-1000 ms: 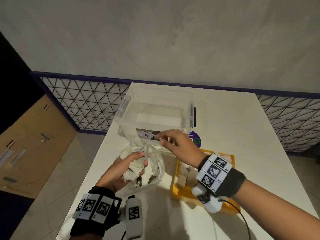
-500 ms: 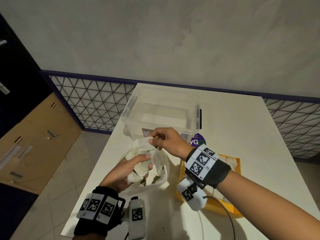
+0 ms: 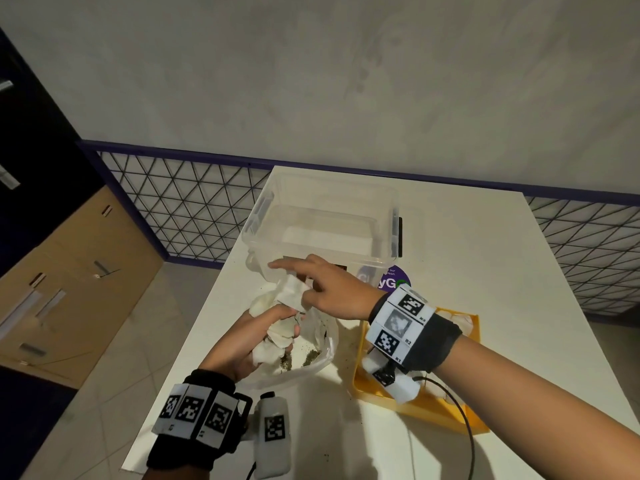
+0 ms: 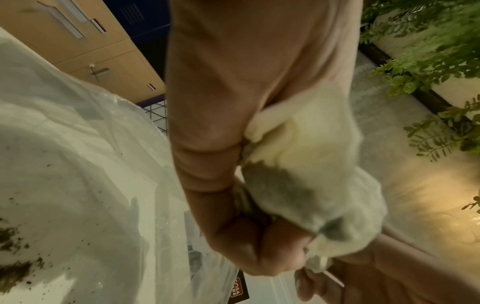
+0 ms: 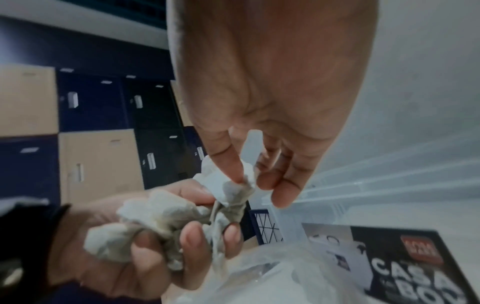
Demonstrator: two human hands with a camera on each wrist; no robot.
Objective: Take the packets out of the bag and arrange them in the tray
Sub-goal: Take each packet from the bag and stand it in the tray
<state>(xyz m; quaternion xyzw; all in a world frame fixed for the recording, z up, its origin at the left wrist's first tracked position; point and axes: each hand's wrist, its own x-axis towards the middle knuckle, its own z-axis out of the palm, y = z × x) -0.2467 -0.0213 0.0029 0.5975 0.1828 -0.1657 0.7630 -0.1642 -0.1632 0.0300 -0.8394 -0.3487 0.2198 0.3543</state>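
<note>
My left hand [image 3: 277,329] grips a bunch of white packets [image 3: 273,342] just above the clear plastic bag [image 3: 311,365], which lies on the table with dark crumbs inside. My right hand [image 3: 306,289] pinches one white packet [image 3: 291,292] at the top of that bunch, thumb against finger. In the right wrist view the pinched packet [image 5: 240,183] still touches the bunch [image 5: 155,218] in my left hand. In the left wrist view my fingers curl round the packets [image 4: 298,160], with the bag [image 4: 64,164] beside them. The yellow tray [image 3: 415,415] sits to the right, partly hidden under my right wrist.
A clear plastic box [image 3: 263,244] stands right behind the bag, with a purple sticker [image 3: 394,281] beside it. White packets [image 3: 462,322] lie at the tray's far end. The white table [image 3: 485,258] ends close on the left. A mesh railing runs behind it.
My right hand has moved left from near the box onto the bunch and taken hold of one packet. The left hand has kept its grip on the bunch over the bag.
</note>
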